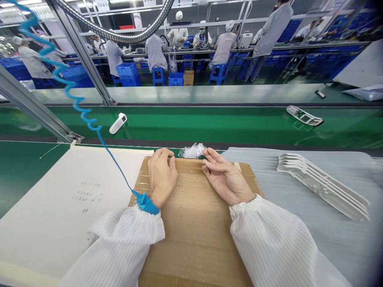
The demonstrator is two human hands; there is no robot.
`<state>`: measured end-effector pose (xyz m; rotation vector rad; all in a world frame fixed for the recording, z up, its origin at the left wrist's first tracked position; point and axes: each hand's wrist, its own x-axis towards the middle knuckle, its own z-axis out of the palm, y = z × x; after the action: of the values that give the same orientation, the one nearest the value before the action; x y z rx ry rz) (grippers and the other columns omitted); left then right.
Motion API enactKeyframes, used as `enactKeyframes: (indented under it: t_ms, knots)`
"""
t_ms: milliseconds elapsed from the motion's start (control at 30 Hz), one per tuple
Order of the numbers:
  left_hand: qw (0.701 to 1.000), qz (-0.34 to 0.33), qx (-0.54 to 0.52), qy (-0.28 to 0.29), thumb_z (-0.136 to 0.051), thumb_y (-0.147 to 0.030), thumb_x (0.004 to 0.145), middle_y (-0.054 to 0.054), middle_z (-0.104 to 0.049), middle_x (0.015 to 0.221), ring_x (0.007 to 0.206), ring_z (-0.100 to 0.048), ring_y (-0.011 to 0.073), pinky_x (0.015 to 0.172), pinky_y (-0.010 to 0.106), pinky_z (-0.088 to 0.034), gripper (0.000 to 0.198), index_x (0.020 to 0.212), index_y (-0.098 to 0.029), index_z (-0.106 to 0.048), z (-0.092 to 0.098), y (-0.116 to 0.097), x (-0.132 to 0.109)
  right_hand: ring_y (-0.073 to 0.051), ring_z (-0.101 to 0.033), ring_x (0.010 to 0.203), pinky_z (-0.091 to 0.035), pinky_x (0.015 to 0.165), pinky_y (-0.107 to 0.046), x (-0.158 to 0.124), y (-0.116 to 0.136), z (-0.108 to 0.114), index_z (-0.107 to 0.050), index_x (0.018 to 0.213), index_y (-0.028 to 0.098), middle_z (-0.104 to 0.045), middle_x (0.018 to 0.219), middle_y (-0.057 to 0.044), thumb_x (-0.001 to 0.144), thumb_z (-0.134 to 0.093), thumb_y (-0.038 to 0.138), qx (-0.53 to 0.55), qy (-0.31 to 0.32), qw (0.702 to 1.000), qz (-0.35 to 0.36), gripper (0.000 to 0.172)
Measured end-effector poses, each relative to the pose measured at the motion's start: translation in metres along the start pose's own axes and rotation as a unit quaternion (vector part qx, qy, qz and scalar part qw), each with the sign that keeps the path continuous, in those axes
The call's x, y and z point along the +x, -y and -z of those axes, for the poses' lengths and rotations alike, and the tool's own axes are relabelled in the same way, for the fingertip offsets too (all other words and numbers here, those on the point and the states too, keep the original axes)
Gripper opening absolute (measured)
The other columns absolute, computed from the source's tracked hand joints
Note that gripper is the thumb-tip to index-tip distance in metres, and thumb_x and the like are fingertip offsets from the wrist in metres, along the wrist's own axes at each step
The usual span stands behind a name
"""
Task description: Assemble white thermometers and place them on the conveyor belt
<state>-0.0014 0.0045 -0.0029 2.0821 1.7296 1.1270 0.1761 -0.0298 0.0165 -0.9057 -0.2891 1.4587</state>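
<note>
Head view, left hand (163, 173): palm down over the cardboard's far left corner, fingertips hidden, so I cannot tell whether it grips.
Right hand (224, 175): loosely open, fingertips just beside clear plastic film (191, 151).
Cardboard (191, 223): flat, reaching towards the middle of the counter's (30, 163) far edge; its long axis seems to run near to far, away from the person.
Progress: cardboard appears laid out; white shells (323, 187) sit stacked towards the counter's right, unheld; what remains cannot be told.
</note>
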Motion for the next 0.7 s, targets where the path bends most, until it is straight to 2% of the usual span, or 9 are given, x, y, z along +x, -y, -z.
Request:
enactKeyframes:
  t_ms: [367,700]
  knots:
    - [1.000,-0.007,-0.004,-0.029,-0.054,-0.010,0.089,0.008,-0.072,0.108,0.107,-0.066,0.0276,0.098,0.047,-0.050,0.016,0.094,-0.020,-0.065,-0.002,0.004,0.000,-0.008,-0.060,0.080,-0.054,0.068,-0.017,0.003,-0.001,0.002,-0.078,0.084,0.024,-0.068,0.109,0.000,0.056,-0.087,0.006,0.006,0.007,1.000,-0.021,0.035]
    - [0.999,-0.019,-0.041,-0.030,-0.056,-0.018,0.095,0.008,-0.072,0.114,0.115,-0.065,0.0245,0.105,0.045,-0.049,0.012,0.099,-0.020,-0.067,0.008,-0.002,-0.001,-0.011,-0.058,0.081,-0.053,0.070,-0.022,0.005,-0.006,0.006,-0.081,0.086,0.023,-0.066,0.111,-0.002,0.055,-0.093,0.015,0.014,0.015,0.999,-0.027,0.035]
